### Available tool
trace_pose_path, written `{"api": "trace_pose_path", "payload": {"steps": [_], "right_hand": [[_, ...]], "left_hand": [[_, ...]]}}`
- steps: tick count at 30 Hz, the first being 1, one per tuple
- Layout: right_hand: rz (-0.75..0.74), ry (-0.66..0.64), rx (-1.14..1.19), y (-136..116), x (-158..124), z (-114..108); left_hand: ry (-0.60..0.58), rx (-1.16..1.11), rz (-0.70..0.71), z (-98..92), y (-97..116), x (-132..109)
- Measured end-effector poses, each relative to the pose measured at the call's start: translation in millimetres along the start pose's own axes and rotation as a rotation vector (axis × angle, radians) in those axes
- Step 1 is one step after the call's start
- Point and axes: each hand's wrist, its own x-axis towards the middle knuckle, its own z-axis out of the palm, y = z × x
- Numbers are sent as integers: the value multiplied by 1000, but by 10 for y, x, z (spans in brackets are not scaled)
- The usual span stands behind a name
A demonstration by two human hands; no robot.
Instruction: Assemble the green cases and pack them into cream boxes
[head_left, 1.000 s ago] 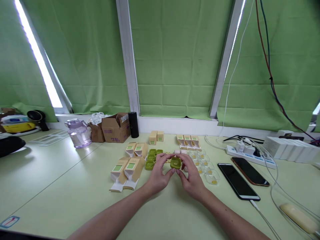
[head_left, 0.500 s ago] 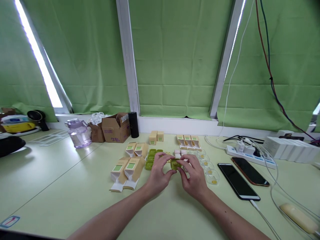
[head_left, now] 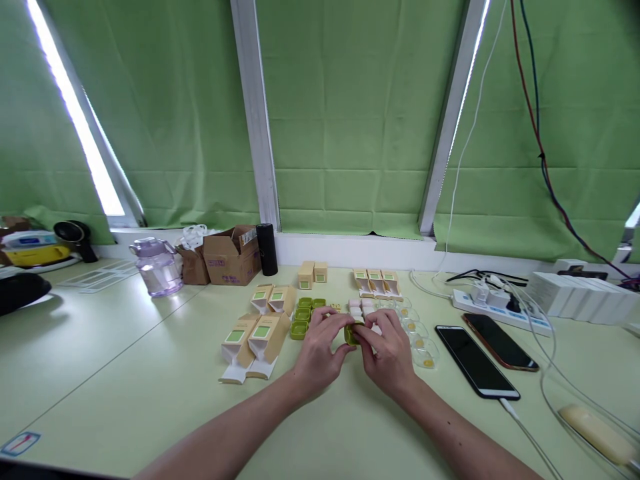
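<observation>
Left hand and right hand pinch a green case just over the counter, toward its far edge. A slipping pinch could drop it among the clear shells alongside, scattering them.

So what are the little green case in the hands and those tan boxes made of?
The green case, pinched between the left hand and right hand, looks like moulded plastic, though mostly covered: even colour, rounded edge. The tan boxes look like matt cardboard: folded flaps stand open.
</observation>
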Motion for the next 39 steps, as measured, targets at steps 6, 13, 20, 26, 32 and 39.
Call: {"api": "trace_pose_path", "payload": {"steps": [6, 13, 20, 26, 32, 39], "right_hand": [[6, 1, 1, -9, 0, 4], [2, -2, 8, 0, -8, 26], [-15, -1, 18, -8, 14, 19], [-23, -13, 32, -6, 20, 19], [-18, -21, 38, -5, 7, 33], [-13, -20, 39, -1, 6, 47]], "left_hand": [[-13, 21, -4, 2, 4, -5], [-2, 15, 15, -3, 23, 4], [5, 36, 49, 2, 18, 8], [9, 67, 36, 1, 19, 2], [3, 92, 38, 5, 8, -6], [19, 124, 51, 8, 12, -5]]}}
